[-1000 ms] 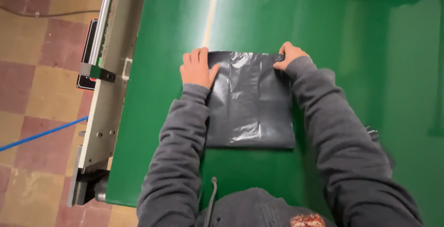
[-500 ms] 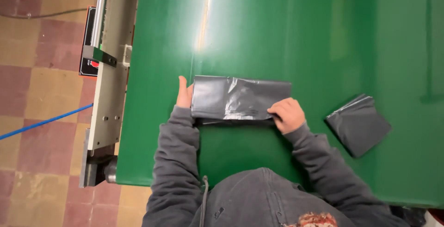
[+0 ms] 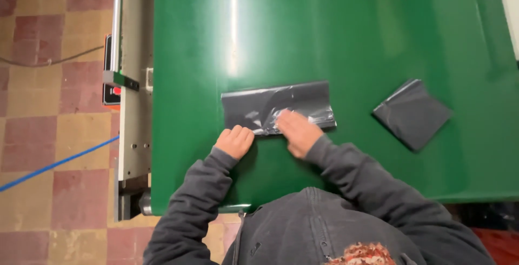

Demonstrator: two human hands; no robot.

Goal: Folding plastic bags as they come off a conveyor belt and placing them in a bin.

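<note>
Your left hand (image 3: 234, 142) is curled loosely, knuckles touching the near edge of the folded dark grey plastic bag (image 3: 275, 106) mid green bench (image 3: 346, 32). Your right hand (image 3: 298, 131) lies flat with fingers spread on it, gripping nothing. A second folded grey bag (image 3: 412, 113) sits at 3 o'clock, well apart.

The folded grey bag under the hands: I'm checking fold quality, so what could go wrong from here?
1. The bag is slick, crinkled plastic on a glossy green table; it may slide as the hands press, skewing the fold.
2. The left hand sits at the near edge, barely on the bag, while the right hand presses the middle; the far corners are free and could spring open.
3. Wrinkles near the right hand may trap air.
</note>
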